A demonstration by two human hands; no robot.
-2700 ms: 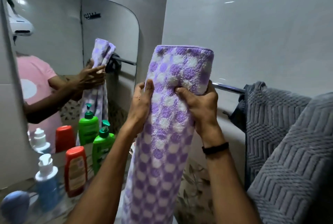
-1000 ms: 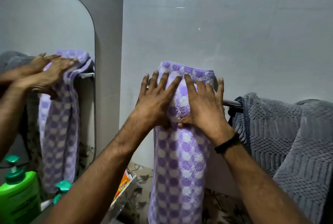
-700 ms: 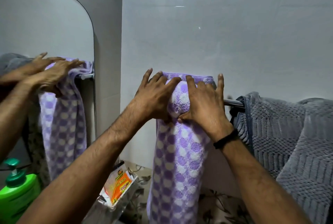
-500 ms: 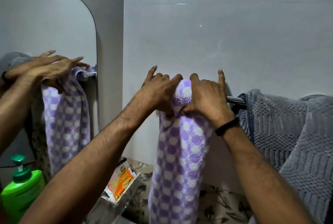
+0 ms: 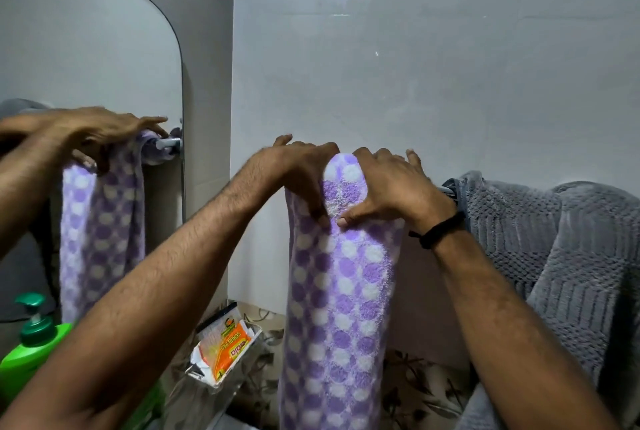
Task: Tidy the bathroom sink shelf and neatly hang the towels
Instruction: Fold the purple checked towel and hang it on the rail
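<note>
A purple and white checked towel (image 5: 341, 291) hangs folded over a chrome towel rail (image 5: 446, 190) on the white tiled wall. My left hand (image 5: 298, 170) lies over the towel's top left, fingers curled over the rail and thumb pressing the front. My right hand (image 5: 388, 183), with a black band on the wrist, covers the top right the same way, its thumb pinching the front face. The rail under the towel is hidden. A grey ribbed towel (image 5: 554, 256) hangs bunched on the same rail to the right.
A mirror (image 5: 86, 66) on the left reflects my hands and the purple towel. Below it stand a green pump bottle (image 5: 31, 350) and an orange scrub pad packet (image 5: 225, 350) on the shelf. Patterned tiles run beneath the towels.
The towel's top has been drawn down over the rail. My hands went from flat on its front to curled over the top, thumbs pinching the front face.
</note>
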